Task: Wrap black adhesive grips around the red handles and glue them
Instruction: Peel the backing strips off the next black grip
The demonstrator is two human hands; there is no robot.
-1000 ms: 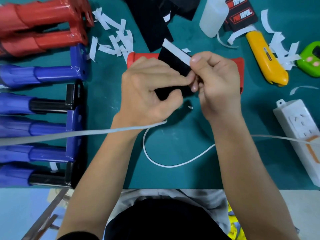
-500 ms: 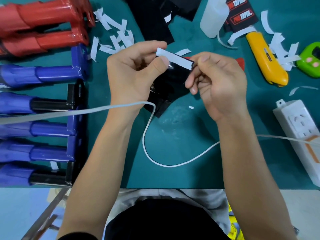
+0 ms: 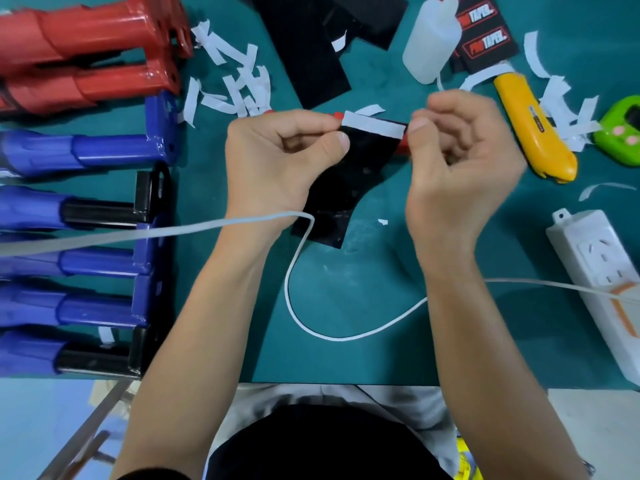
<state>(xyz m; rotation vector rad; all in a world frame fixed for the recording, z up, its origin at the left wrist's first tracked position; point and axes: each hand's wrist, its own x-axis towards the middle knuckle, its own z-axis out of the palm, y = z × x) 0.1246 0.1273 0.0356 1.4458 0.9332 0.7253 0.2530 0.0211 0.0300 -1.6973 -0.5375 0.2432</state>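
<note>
My left hand (image 3: 277,161) pinches the upper left corner of a black adhesive grip (image 3: 360,164), which hangs down to the green mat. A white backing strip (image 3: 375,128) runs along the grip's top edge. My right hand (image 3: 460,168) has its fingers curled, and its thumb and forefinger pinch the right end of that strip. A red handle (image 3: 401,147) lies on the mat behind the grip and is mostly hidden by it and by my hands. A white glue bottle (image 3: 431,39) lies at the back right.
Red handles (image 3: 86,53) and several blue handles (image 3: 86,154) lie stacked at the left. Black grip sheets (image 3: 311,46) and peeled white strips (image 3: 235,84) lie at the back. A yellow utility knife (image 3: 533,126), a green device (image 3: 620,133), a power strip (image 3: 595,278) and a white cable (image 3: 311,306) occupy the right and front.
Both hands lifted the grip off the red handle and spread apart. The left hand now holds the grip's corner while the right hand has slid to the right end of the white strip.
</note>
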